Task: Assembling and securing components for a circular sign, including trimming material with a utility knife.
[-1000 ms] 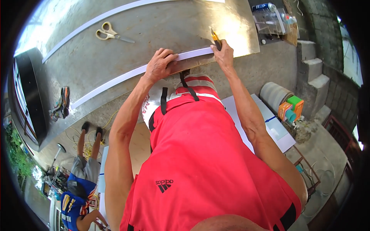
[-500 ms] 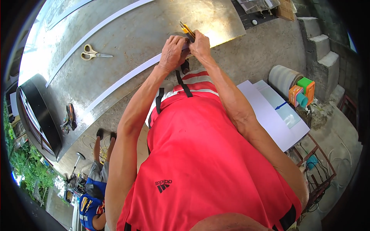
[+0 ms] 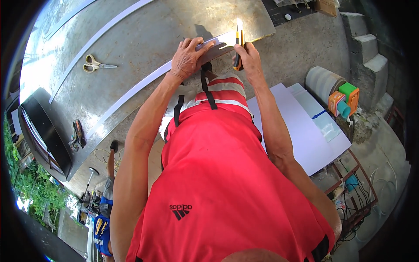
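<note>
A long narrow white strip (image 3: 142, 86) lies along the near edge of the grey metal table. My left hand (image 3: 187, 59) is on its right part, fingers bent and thumb stretched along it, gripping it near its right end. My right hand (image 3: 251, 61) is closed around a yellow and black utility knife (image 3: 238, 50), held upright just right of the strip's end. Bright glare covers the knife's tip. The blade and strip's end appear apart. A pair of scissors (image 3: 97, 65) with cream handles rests on the table, left of my left hand.
Another white strip (image 3: 94, 50) lies farther back on the table (image 3: 144, 39). Pliers-like tools (image 3: 77, 135) and a black curved piece (image 3: 48, 131) are at the left. White sheets (image 3: 290, 131) stand right of me, near a roll (image 3: 323, 83) and concrete steps (image 3: 369, 48). A person (image 3: 102, 231) is at lower left.
My right hand has moved right, away from my left hand, and the knife has turned upright. My left thumb now stretches along the strip, whose right end is uncovered.
</note>
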### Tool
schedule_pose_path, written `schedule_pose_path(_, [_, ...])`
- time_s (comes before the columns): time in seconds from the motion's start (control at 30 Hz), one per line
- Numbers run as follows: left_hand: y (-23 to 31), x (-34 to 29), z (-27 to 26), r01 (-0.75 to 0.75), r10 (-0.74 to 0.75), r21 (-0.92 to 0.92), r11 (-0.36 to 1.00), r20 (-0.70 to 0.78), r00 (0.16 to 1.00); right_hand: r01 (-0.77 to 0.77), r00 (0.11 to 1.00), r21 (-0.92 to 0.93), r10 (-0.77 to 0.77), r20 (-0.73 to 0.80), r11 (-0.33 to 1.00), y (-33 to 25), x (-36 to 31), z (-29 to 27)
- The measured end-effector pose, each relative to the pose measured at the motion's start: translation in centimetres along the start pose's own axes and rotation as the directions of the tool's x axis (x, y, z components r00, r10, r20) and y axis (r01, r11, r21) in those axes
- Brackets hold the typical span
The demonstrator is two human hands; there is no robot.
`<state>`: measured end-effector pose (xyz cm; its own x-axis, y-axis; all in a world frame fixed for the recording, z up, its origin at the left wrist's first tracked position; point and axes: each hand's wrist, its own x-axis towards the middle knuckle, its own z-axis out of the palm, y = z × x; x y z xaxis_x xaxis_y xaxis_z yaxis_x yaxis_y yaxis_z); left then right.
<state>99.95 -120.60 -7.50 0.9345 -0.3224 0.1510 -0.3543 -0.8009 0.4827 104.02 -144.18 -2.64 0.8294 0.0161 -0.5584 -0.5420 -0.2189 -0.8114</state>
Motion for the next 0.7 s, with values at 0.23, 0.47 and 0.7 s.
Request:
schedule_pose_path(0.23, [0.7,0.8,0.1,0.043,-0.042,0.056,0.998,-0.012,0.999,0.305,0.941,-0.668,-0.321,0.104,0.678,0.6,-1.9,-0.5])
schedule_pose_path(0.47, [0.8,0.9,0.3,0.039,-0.034,0.064,0.997,-0.068,0.997,0.376,0.908,-0.738,-0.382,0.172,0.561,1.6,-1.6,0.4])
schedule_pose_path(0.7, [1.1,1.5,0.7,0.075,-0.066,0.063,0.995,-0.132,0.989,0.359,0.911,-0.723,-0.389,0.134,0.591,1.8,-1.2,0.7])
